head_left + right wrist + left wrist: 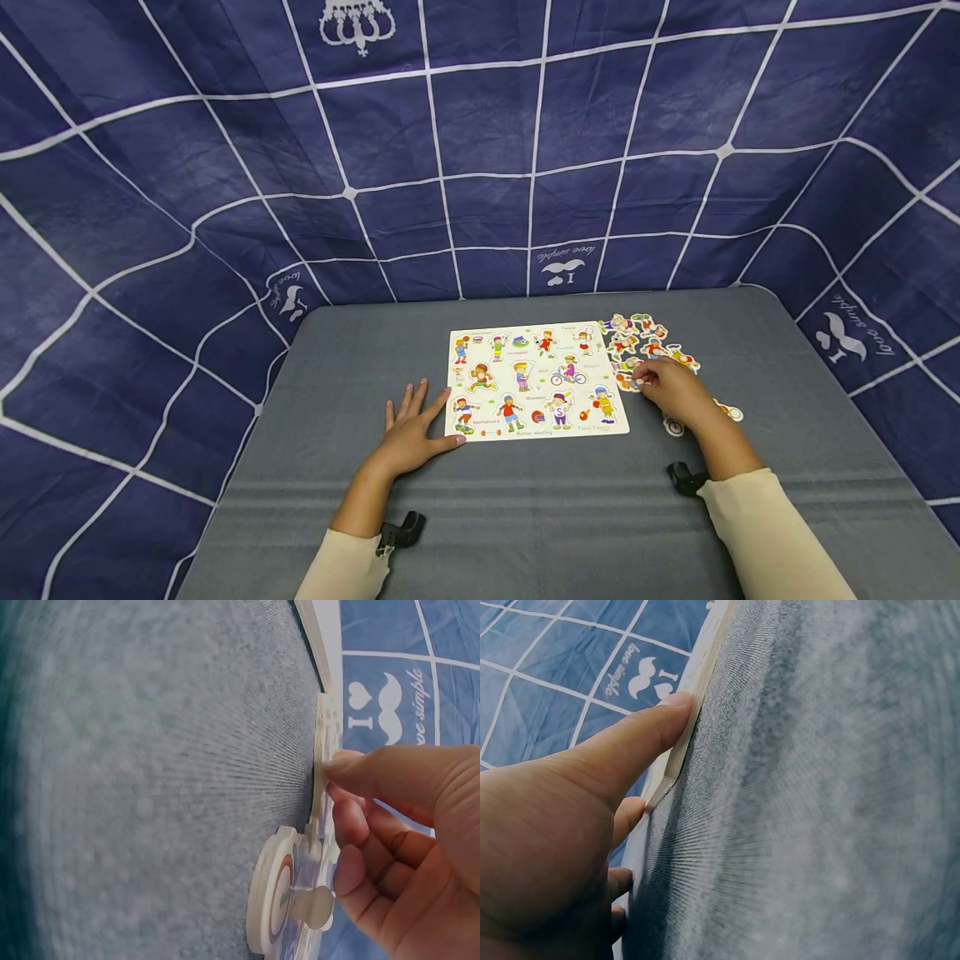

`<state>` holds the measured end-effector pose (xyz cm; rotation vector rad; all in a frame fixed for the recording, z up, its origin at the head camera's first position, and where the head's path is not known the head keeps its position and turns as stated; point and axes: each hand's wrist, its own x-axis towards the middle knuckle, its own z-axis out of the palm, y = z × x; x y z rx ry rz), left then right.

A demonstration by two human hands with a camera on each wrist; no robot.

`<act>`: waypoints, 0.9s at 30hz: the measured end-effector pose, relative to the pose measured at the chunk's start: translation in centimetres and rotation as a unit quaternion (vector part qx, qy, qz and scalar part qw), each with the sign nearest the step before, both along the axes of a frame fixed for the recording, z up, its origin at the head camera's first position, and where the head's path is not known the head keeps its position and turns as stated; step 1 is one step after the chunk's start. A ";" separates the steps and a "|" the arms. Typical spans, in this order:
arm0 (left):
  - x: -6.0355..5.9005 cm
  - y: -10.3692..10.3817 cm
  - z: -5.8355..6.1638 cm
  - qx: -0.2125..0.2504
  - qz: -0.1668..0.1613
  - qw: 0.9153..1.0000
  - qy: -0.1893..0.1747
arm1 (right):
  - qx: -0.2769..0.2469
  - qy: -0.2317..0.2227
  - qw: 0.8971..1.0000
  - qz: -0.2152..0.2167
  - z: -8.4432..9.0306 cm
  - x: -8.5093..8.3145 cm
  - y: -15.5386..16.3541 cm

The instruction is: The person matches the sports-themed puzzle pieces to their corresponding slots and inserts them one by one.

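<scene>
Head view: puzzle board point(537, 381) between flat left hand point(411, 431) and piece-pinching right hand point(674, 390).

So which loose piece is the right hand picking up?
On the grey table, loose cut-out pieces lie right of the white puzzle board. The right hand pinches the piece closest to the board's right edge, the only one under fingertips.

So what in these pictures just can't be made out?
- Head view: the labels printed on the puzzle board are too small to read.
- Head view: the right hand hides the loose piece under its fingertips.
- Right wrist view: the pieces show edge-on and blurred.
- Left wrist view: the left hand and grey table leave only the board's edge visible.
</scene>
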<state>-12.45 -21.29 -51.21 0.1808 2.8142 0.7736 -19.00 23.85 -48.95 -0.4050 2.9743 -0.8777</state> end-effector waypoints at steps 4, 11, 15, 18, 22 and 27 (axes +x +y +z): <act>0.0 0.0 0.0 0.001 0.000 1.000 0.001 | -0.003 0.008 1.000 0.007 0.2 0.1 0.1; -0.1 -0.1 -0.1 -0.009 0.001 1.000 0.001 | -0.006 0.005 1.000 0.003 0.7 0.3 0.0; -0.1 0.0 0.0 -0.007 0.001 1.000 -0.002 | -0.010 0.007 1.000 -0.006 0.7 0.3 0.0; -0.1 0.0 0.0 -0.006 0.001 1.000 -0.005 | -0.016 0.017 1.000 -0.010 0.7 0.3 -0.1; 0.0 -0.1 -0.1 -0.001 0.000 1.000 -0.004 | -0.030 0.032 0.999 -0.009 0.7 0.4 -0.3; 0.1 -0.1 0.0 -0.001 0.000 1.000 -0.002 | -0.038 0.043 0.998 -0.017 1.0 0.5 -0.9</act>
